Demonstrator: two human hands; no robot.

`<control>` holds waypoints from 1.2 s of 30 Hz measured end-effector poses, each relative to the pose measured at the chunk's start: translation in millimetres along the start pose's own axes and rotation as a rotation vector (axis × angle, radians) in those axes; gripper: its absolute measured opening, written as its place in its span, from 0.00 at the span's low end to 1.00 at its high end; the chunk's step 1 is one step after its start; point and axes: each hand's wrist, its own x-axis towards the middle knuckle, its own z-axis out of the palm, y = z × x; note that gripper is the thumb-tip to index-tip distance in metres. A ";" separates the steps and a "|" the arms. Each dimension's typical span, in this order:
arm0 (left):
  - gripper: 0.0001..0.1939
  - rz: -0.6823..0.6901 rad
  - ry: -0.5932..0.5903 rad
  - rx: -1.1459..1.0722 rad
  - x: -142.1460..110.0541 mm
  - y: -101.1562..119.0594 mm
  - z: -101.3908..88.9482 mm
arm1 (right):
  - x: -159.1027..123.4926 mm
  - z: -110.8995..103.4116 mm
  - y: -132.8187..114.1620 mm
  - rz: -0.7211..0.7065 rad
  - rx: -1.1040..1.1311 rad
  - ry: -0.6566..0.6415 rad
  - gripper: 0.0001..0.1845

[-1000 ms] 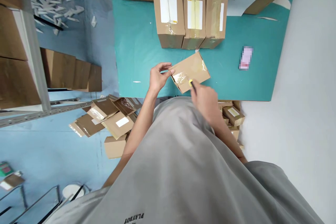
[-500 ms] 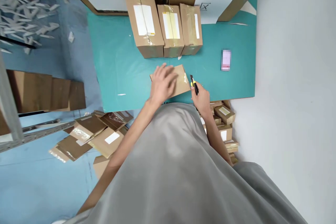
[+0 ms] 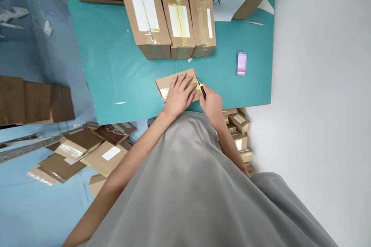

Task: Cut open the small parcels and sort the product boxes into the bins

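Blue flooring (image 3: 37,208) is spreading along your left, where brown cardboard boxes (image 3: 37,100) are standing in a row and a loose heap of cartons (image 3: 84,152) is lying nearer you. To their right, the teal table (image 3: 116,69) is bearing three taped, labelled cartons (image 3: 180,21) that are standing side by side toward its far edge. At the near side your left hand (image 3: 180,94) is lying palm down, fingers open and slightly spread, pressing on a small cardboard carton (image 3: 167,82). That carton is lying flat and aslant, plain brown, glossy tape showing at both ends, its middle hidden under your hand. Beside it your right hand (image 3: 212,105) is gripping a black-and-yellow utility knife (image 3: 202,90), fingers curled round the handle; the blade is reaching the taped right end, though how deep you cannot tell. Farther right, a pinkish, pixel-blurred rectangle (image 3: 241,63) is lying on the tabletop, and a white wall (image 3: 319,104) is closing off that side.
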 end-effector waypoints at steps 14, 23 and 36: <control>0.22 -0.030 0.029 -0.067 0.6 0.5 3.9 | -5.2 -16.2 -30.5 0.138 -0.171 -0.091 0.30; 0.21 -0.020 0.060 -0.053 1.8 -2.2 9.7 | -7.6 -15.9 -29.1 0.159 -0.162 -0.086 0.29; 0.20 -0.028 0.030 -0.003 1.3 -2.0 8.1 | 0.5 -22.6 -24.7 0.074 -0.119 -0.060 0.28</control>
